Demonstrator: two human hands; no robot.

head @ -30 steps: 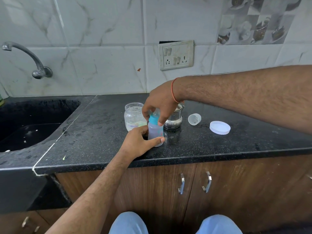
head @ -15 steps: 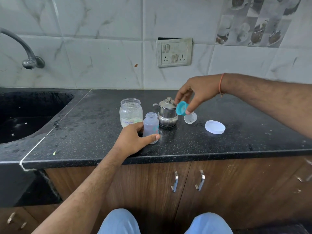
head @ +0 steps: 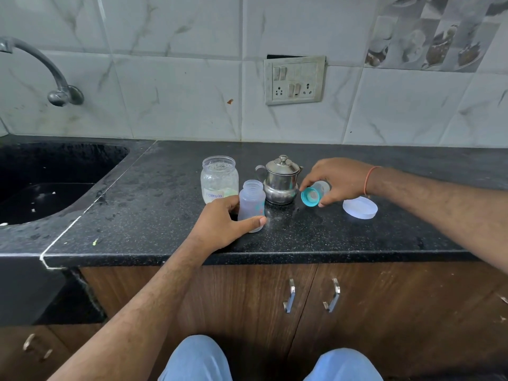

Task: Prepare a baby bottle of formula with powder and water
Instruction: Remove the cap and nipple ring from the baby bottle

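Note:
An open clear baby bottle [head: 251, 204] stands upright on the black counter [head: 154, 215]. My left hand [head: 222, 225] grips its lower half. My right hand [head: 336, 180] holds the teal nipple ring [head: 310, 196] tilted just above the counter, right of the steel water pot [head: 280, 181]. A clear dome cap [head: 323, 187] lies partly hidden under that hand. The lidless formula jar [head: 219, 180], with a little powder in the bottom, stands behind the bottle to the left.
A white jar lid [head: 360, 207] lies flat to the right. A black sink [head: 46, 182] with a tap [head: 41, 70] fills the left side. A switch plate [head: 294, 80] is on the tiled wall. Cabinet doors with handles [head: 290, 295] are below the counter edge.
My right hand took the teal nipple ring off the bottle, carried it right past the steel pot and lowered it toward the counter. My left hand kept holding the bottle.

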